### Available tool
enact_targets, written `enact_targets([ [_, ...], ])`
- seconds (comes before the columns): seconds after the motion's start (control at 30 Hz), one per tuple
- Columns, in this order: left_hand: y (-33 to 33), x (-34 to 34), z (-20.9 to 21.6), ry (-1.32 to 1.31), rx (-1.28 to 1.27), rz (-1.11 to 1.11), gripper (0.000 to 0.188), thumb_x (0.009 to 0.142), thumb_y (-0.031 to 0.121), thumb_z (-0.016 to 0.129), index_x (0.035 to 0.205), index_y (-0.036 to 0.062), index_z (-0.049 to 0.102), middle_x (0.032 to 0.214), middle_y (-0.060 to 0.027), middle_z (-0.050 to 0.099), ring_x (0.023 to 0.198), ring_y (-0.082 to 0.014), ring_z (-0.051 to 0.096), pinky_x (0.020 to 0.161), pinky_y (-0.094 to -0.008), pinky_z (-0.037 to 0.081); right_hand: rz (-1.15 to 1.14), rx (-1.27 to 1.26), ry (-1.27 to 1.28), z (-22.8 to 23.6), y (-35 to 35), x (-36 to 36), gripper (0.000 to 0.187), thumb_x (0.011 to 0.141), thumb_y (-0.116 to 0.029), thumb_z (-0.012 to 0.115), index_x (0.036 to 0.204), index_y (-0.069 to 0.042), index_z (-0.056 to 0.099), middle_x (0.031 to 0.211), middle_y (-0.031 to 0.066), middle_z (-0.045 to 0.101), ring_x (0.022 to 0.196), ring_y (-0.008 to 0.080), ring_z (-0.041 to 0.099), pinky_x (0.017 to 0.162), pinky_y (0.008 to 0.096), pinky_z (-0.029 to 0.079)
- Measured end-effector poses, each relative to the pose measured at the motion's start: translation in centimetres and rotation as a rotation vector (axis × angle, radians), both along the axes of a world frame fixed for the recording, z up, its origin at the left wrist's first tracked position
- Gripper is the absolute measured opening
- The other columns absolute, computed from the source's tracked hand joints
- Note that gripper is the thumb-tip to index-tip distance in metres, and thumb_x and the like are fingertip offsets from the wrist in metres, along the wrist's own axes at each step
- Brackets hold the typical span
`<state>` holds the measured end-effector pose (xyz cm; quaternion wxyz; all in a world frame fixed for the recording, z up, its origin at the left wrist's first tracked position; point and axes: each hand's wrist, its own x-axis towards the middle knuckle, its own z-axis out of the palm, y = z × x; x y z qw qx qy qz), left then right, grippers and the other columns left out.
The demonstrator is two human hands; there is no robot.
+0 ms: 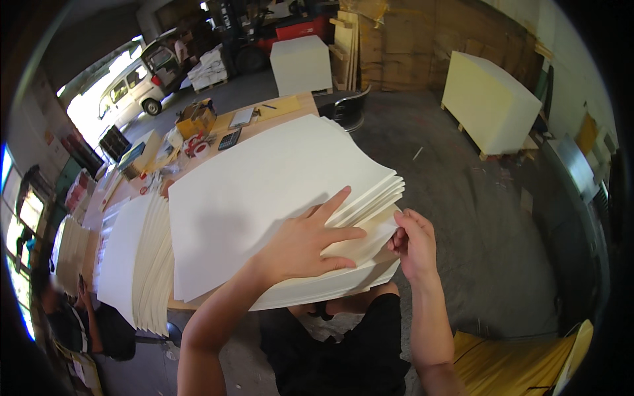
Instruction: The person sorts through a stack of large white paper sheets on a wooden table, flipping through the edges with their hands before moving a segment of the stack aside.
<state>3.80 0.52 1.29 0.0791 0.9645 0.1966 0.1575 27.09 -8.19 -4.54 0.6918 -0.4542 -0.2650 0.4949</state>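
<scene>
1. Head view: the left hand (300, 247) is palm down, its fingers spread wide, pressing on a stack of white sheets (244, 188) and gripping nothing.
2. Just right of those fingers, the right hand (416, 244) has its thumb and curled fingers closed on the stack's corner edge; how many sheets it pinches, I cannot tell.
3. The step in hand appears to be parting or squaring layers; the next move likely calls for a steady left palm and a light right pinch.
4. The stack lies under the left fingers: broad, blank, softly bowed, its layers fanned near the fingertips, creamier below.
5. Beyond the left fingers, a calculator (230, 139) rests on the table (300, 102); farther left droops another paper stack (125, 264).
</scene>
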Motion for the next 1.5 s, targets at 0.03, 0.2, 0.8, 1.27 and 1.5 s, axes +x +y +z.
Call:
enact_targets([
  [0.03, -0.2, 0.1, 0.3, 0.014, -0.017, 0.009, 0.049, 0.088, 0.054, 0.078, 0.134, 0.0364, 0.072, 0.171, -0.0166, 0.031, 0.140, -0.0387, 0.055, 0.105, -0.0456, 0.054, 0.012, -0.001, 0.007, 0.0, 0.0, 0.1, 0.036, 0.101, -0.022, 0.067, 0.070, -0.014, 0.050, 0.061, -0.0023, 0.052, 0.053, 0.0115, 0.057, 0.050, 0.0266, 0.038],
  [0.2, -0.1, 0.4, 0.0, 0.031, -0.051, 0.026, 0.061, 0.079, 0.059, 0.084, 0.134, 0.0361, 0.072, 0.170, -0.0164, 0.032, 0.138, -0.0386, 0.058, 0.105, -0.0451, 0.054, 0.050, -0.009, 0.002, 0.0, 0.0, 0.6, 0.037, 0.101, -0.025, 0.068, 0.071, -0.014, 0.051, 0.062, -0.0029, 0.054, 0.054, 0.0102, 0.056, 0.052, 0.0256, 0.038],
  [0.8, -0.2, 1.1, -0.4, 0.054, -0.022, 0.004, 0.038, 0.095, 0.019, 0.066, 0.131, 0.0317, 0.072, 0.164, -0.0188, 0.040, 0.129, -0.0408, 0.062, 0.102, -0.0456, 0.056, -0.147, 0.061, -0.645, -2.0, 0.2, 0.0, 0.044, 0.102, -0.033, 0.071, 0.070, -0.011, 0.049, 0.064, -0.0020, 0.053, 0.061, 0.0072, 0.054, 0.056, 0.0262, 0.041],
  [1.27, -0.1, 0.1, -0.6, -0.035, -0.107, -0.019, 0.046, 0.083, 0.051, 0.083, 0.124, 0.0321, 0.075, 0.157, -0.0153, 0.049, 0.134, -0.0400, 0.059, 0.105, -0.0467, 0.054, 0.125, 0.015, 0.025, -1.1, -0.5, 0.7, 0.039, 0.104, -0.029, 0.066, 0.071, -0.012, 0.056, 0.063, -0.0005, 0.059, 0.059, 0.0110, 0.061, 0.057, 0.0251, 0.042],
  [1.5, -0.2, 0.0, -0.6, -0.055, -0.052, -0.011, 0.035, 0.094, 0.034, 0.074, 0.130, 0.0327, 0.073, 0.156, -0.0174, 0.050, 0.128, -0.0400, 0.063, 0.101, -0.0455, 0.057, -0.039, 0.078, -0.492, -1.9, -0.7, 0.2, 0.041, 0.103, -0.030, 0.067, 0.070, -0.011, 0.055, 0.063, -0.0020, 0.056, 0.059, 0.0092, 0.058, 0.054, 0.0254, 0.040],
])
